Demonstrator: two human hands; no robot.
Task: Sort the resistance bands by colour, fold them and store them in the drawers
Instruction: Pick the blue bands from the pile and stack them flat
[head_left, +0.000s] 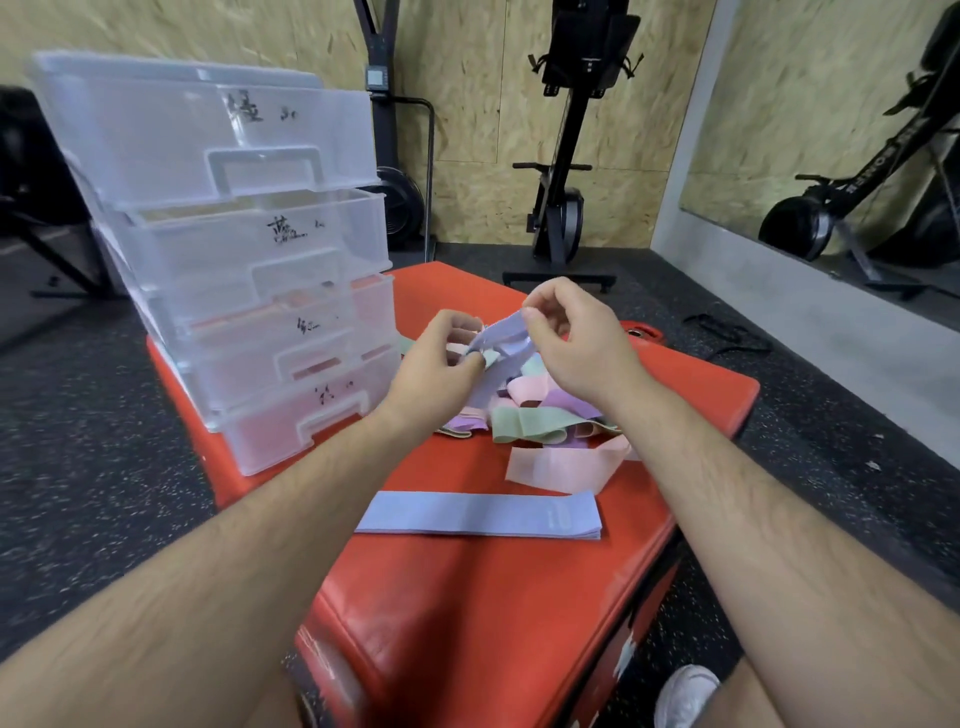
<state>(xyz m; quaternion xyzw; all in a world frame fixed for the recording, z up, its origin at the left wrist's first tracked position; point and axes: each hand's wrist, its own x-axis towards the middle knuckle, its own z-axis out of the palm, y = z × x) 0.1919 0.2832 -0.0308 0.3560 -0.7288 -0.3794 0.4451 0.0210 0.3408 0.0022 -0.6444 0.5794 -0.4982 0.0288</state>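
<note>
Both hands hold one blue band (497, 340) above a jumbled pile of pink, green and purple bands (540, 410) on the red padded box (467, 587). My left hand (439, 364) pinches the band's lower left part. My right hand (576, 343) pinches its upper edge between thumb and fingers. Nearer to me, a flat stack of blue bands (480, 514) lies on the box. A loose pink band (563, 465) lies between the stack and the pile. The clear plastic drawer unit (244, 270) stands on the box's left side, its four labelled drawers pulled partly out.
Black speckled rubber floor surrounds the box. Rowing machines (566, 156) stand against the wooden back wall. A mirror (841, 130) and a grey ledge run along the right. My white shoe (685, 696) is at the bottom right.
</note>
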